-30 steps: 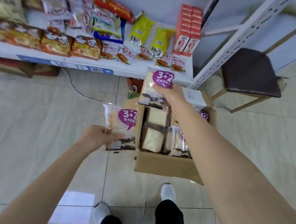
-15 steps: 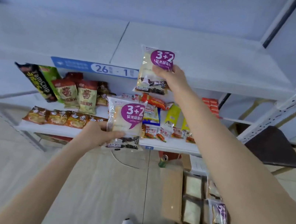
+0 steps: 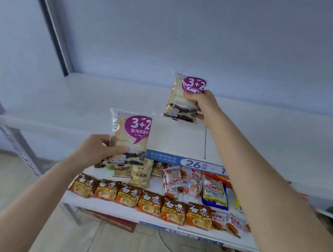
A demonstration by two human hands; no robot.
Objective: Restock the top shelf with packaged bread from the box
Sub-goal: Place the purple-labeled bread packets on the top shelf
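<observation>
My right hand [image 3: 200, 103] grips bread [image 3: 184, 98] upright on the shelf [image 3: 269, 131], left hand [image 3: 97, 151] clutches another pack [image 3: 131, 135]; released crooked, it topples

Right hand [image 3: 203, 103] grips bread pack [image 3: 184, 98] upright, its base on or just above the top shelf [image 3: 78, 101]. Left hand [image 3: 97, 151] holds second bread pack [image 3: 129, 138] at shelf edge. Noodle packets [image 3: 150, 202] on lower shelf [image 3: 117, 210].
</observation>
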